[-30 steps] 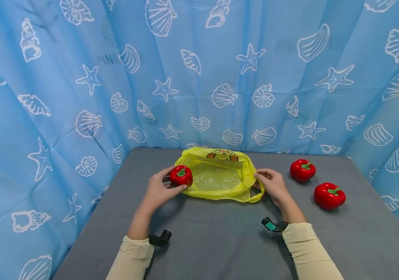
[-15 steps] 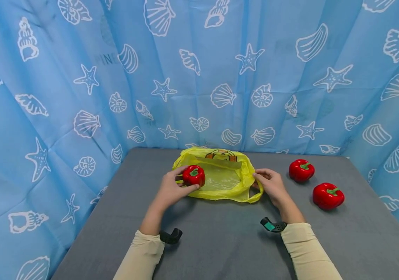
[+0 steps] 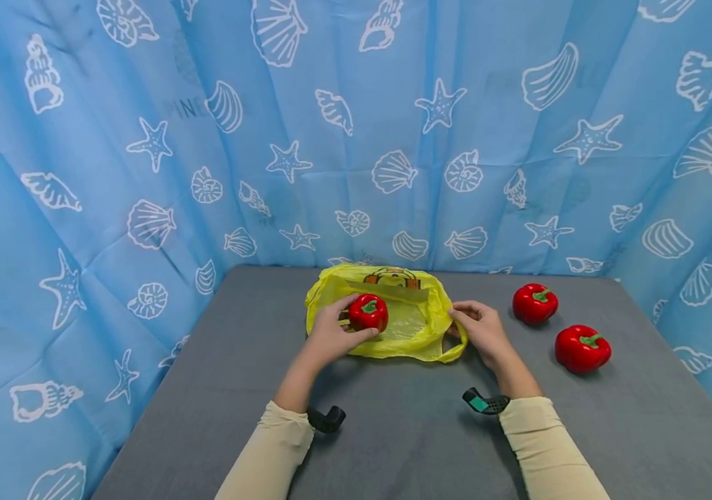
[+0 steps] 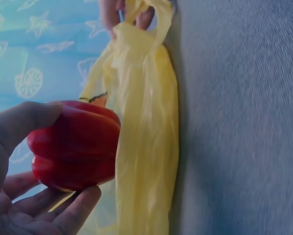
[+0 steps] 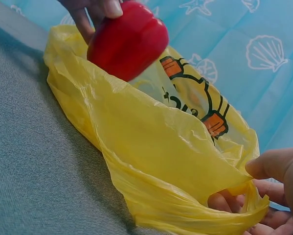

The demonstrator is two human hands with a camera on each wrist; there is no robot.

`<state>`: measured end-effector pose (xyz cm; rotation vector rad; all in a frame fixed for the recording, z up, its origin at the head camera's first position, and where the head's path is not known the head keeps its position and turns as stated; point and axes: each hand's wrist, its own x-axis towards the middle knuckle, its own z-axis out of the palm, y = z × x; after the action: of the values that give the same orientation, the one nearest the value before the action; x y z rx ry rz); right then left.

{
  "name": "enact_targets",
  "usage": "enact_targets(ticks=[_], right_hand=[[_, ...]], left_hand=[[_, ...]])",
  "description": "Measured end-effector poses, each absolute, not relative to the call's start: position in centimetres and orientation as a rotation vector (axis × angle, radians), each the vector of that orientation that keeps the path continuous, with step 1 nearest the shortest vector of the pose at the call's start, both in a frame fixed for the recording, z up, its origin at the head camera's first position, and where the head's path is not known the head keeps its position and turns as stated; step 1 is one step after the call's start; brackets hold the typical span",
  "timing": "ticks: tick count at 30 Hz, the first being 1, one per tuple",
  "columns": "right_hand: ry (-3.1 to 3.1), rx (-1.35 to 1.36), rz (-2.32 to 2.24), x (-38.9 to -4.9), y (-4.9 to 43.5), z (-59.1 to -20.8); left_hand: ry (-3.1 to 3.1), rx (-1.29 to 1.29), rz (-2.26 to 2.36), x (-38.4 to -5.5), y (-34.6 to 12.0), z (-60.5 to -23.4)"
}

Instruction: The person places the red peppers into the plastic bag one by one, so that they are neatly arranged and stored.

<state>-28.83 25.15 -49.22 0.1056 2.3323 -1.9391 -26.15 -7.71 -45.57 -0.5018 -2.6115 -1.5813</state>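
My left hand (image 3: pixel 333 338) grips a red bell pepper (image 3: pixel 369 313) with a green stem, thumb on one side and fingers on the other. The pepper is over the mouth of a yellow plastic bag (image 3: pixel 393 348) that lies spread open on the table. In the right wrist view, the front wall of the bag (image 5: pixel 151 132) overlaps the pepper's lower edge (image 5: pixel 126 49). At the bag's right side my right hand (image 3: pixel 483 332) pinches its edge next to the handle loop. An orange and black print shows on the bag's back wall.
Two more red bell peppers, a far one (image 3: pixel 535 303) and a nearer one (image 3: pixel 583 348), rest on the grey table (image 3: pixel 406 430) right of my right hand. Behind the table hangs a blue curtain (image 3: pixel 356 139) with white shells. Each wrist wears a black band.
My left hand has carried the bell pepper rightward, from the bag's left edge to over its mouth. The right hand keeps its hold on the bag. The other peppers stay put.
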Motion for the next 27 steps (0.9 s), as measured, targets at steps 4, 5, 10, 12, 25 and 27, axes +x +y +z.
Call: enact_targets(ticks=[4,5,10,12,25,27], right_hand=[[2.341,0.104,-1.937,-28.8,25.1,-49.2],[2.343,0.103,-1.939,-28.8,25.1,-49.2],[2.356,0.096,-1.947,-28.7,25.0,-49.1],[2.362,0.096,-1.944,-28.6,25.0,-49.0],[2.364,0.080,-1.952,-28.5,25.0,-49.0],[2.363,0.074,-1.955,-28.4,25.0,-49.1]], left_hand=[[-2.617,-0.510,-1.563,-26.4,-6.8,-45.8],[-2.613,-0.516,-1.560,-26.5,-6.5,-45.9],[-2.623,-0.523,-1.575,-26.8,-5.3,-46.3],[-2.632,-0.517,-1.590,-26.9,-4.8,-46.3],[-2.648,-0.545,-1.572,-27.5,-1.8,-47.4],[-2.648,-0.554,-1.560,-27.6,-1.5,-47.7]])
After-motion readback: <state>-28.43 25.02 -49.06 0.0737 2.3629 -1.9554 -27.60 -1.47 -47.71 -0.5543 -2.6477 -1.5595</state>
